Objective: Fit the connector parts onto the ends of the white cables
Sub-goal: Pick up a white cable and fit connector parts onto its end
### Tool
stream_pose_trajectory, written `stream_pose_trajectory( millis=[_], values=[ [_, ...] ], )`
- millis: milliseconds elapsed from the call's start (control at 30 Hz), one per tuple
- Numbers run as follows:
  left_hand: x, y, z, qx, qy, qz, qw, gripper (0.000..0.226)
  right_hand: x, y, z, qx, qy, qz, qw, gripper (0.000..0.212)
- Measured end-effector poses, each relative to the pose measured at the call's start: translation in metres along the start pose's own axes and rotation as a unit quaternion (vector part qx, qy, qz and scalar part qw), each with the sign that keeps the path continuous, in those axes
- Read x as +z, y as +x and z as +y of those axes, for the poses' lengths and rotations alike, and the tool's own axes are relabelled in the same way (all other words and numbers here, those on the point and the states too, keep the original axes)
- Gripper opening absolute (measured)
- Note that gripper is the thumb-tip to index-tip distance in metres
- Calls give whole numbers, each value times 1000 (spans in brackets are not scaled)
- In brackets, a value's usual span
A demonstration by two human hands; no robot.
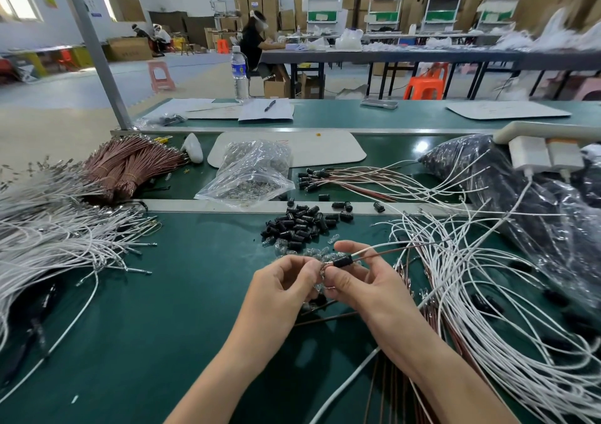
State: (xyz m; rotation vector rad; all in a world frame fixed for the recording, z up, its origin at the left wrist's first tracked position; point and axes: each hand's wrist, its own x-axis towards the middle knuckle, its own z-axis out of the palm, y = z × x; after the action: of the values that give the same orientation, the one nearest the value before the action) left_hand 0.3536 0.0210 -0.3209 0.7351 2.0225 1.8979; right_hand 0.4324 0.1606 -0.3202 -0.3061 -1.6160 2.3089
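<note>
Hands are meeting low and centred over the green tabletop (162,309). The right hand (364,283) is pinching a black connector (342,263) between thumb and forefinger, its other fingers curling underneath. A white cable (383,247) and a brown cable (393,253) are running out of the connector's right end, away past the right hand. The left hand (286,283) is curling its fingers and pinching the tip (326,264) sticking out of the connector's left end; what else it is gripping is too small to tell.

Just beyond the fingertips, clear parts (286,248) are lying scattered, and right behind them a pile of connectors (302,225) is sitting. Loose white cables (471,293) are sprawling to the right of the right hand, some running under its wrist. Another heap of cables (65,244) is spreading well to the left of the left hand. Further beyond the hands, a clear bag (250,169) is resting, with a brown bundle (130,166) lying off to its left.
</note>
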Motion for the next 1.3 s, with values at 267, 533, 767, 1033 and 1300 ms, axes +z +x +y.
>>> stream_pose_trajectory(
  millis=[267,533,767,1033,1300],
  values=[
    [-4,3,-2,-26,-16,-14,999,17,1,-1,0,-12,-16,-4,1000,38],
    [-6,3,-4,-36,-14,-28,999,10,1,-1,1,-58,-121,13,991,33],
    [-4,1,0,-27,0,-34,999,7,1,-2,0,-63,-134,12,989,33],
    [-2,-3,3,-11,47,-24,999,8,2,-3,-1,-52,-130,21,990,27],
    [-2,-4,4,1,64,-12,998,11,4,-1,-1,-21,-89,13,996,22]
  ],
)
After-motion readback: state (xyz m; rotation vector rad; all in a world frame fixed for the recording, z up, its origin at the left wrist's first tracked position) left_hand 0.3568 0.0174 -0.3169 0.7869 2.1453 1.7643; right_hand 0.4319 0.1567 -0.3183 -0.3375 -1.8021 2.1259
